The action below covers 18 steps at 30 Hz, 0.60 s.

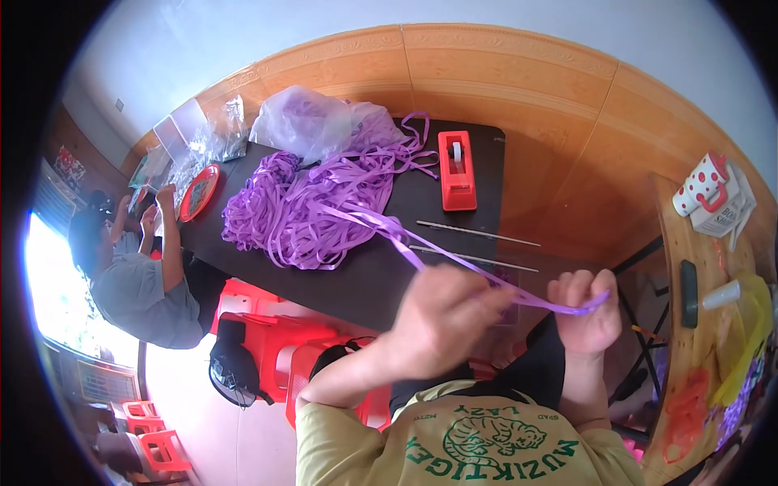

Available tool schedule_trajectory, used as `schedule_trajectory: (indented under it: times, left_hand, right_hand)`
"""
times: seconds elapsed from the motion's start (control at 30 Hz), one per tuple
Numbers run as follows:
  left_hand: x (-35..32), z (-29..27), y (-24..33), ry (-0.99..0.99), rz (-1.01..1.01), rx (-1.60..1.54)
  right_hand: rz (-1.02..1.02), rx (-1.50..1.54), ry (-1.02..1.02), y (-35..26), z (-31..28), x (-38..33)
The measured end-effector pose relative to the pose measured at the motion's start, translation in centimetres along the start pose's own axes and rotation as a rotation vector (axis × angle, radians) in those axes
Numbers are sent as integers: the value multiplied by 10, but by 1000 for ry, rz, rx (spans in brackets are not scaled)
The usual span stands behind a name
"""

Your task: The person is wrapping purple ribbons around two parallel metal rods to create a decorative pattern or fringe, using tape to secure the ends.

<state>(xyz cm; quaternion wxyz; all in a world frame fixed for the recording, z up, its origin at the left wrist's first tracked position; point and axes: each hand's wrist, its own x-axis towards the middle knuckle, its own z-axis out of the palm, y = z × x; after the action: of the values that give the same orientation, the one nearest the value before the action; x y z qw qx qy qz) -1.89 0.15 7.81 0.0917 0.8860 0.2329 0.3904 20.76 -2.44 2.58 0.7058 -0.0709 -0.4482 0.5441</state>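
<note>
A pale wall [243, 36] with wooden panelling [519, 89] on its lower part curves behind everything. In front of it stands a dark table [416, 198]. On the right is a wooden table [715, 266] holding a spotted mug [695, 190], a black oblong thing [689, 293] and some yellow cloth or film [750, 324]. At the far left of the dark table sits another person [142, 292] in a grey top, both hands raised.

A large heap of purple ribbon [316, 215] lies loosely looped on the middle of the dark table, with a cloudy plastic bag [301, 121], also holding purple ribbon, just beyond it. Red seats [267, 330] stand along the near left side, with a black cap [233, 368] beside them.

The left hand [444, 320], blurred, is curled around the ribbon to the near right of the heap. The right hand [585, 309], farther right, pinches the ribbon between thumb and fingers. A length of ribbon [470, 263] runs from the heap to both hands.

A red tape dispenser [459, 197] stands right of the heap, and a red plate [214, 190] lies left of it. Smallest are two thin rods [478, 233], side by side near the dispenser.
</note>
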Motion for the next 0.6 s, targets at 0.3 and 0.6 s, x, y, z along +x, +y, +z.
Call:
schedule_trajectory:
  times: [0.3,0.6]
  left_hand:
    - [-76,-11,-143,-259,-335,128]
    - [-63,-54,-163,235,-703,-524]
  right_hand:
    - [-115,173,116,-39,-34,-18]
    - [-193,188,321,-53,-54,-19]
